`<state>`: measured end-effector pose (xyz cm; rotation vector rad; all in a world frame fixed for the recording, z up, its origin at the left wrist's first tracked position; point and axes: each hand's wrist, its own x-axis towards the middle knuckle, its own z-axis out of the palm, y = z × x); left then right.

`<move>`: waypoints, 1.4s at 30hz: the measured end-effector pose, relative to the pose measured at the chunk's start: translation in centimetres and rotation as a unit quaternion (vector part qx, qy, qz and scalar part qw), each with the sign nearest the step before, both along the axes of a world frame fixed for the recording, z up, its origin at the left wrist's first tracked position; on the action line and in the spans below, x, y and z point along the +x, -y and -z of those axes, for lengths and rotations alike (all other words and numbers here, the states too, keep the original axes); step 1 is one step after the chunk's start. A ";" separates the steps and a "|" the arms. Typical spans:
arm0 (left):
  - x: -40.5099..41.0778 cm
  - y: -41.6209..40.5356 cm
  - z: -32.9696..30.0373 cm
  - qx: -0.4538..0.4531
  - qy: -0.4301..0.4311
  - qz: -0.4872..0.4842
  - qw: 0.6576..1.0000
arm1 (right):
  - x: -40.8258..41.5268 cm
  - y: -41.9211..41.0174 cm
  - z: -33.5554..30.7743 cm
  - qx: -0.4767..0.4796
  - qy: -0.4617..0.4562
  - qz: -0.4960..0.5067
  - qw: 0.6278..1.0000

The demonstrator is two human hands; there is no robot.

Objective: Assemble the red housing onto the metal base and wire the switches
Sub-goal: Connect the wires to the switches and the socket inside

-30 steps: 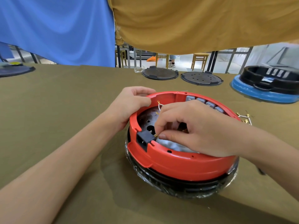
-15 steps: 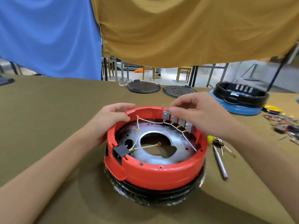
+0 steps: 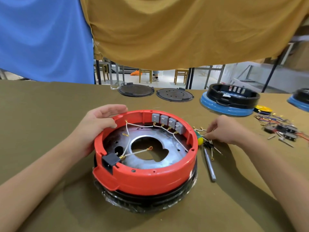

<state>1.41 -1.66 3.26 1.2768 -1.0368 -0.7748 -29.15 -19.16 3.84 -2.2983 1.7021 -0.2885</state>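
Red round plastic housing [image 3: 145, 173] seated on metal base plate [image 3: 167, 151] on olive tabletop [image 3: 41, 114], left hand [image 3: 95, 126] grip relaxed on its rim, right hand [image 3: 224, 129] pinching loose white wires [image 3: 199, 129] beside it, four grey switches [image 3: 167, 123] inside far wall.

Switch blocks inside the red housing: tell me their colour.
Grey, all four switch blocks, on the red housing far wall; head view.

Two bare forearms reach in from the bottom corners. My left hand [image 3: 98, 124] lies at about ten o'clock, palm turned inward, fingers straight and together, thumb pressed flat — relaxed, not curled round anything. My right hand [image 3: 222, 129] sits lower, at about three o'clock, back facing up, its fingertips [image 3: 208, 133] bunched in a pinch — whether they hold anything, I cannot tell.
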 end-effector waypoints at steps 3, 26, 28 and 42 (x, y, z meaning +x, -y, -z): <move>-0.1 -0.1 0.0 0.009 0.007 0.000 1.000 | -0.2 -0.1 0.0 0.003 0.019 -0.014 1.000; -0.1 -0.4 0.0 0.031 0.002 0.007 0.999 | 0.2 -0.6 0.1 -0.014 0.028 -0.010 0.999; -0.2 -0.4 0.1 0.031 0.000 0.006 1.000 | 0.6 -0.7 0.2 -0.010 0.025 -0.009 1.000; 0.3 -0.5 -0.1 0.036 0.015 -0.002 0.999 | 1.9 -1.0 0.7 -0.184 0.346 -0.067 0.917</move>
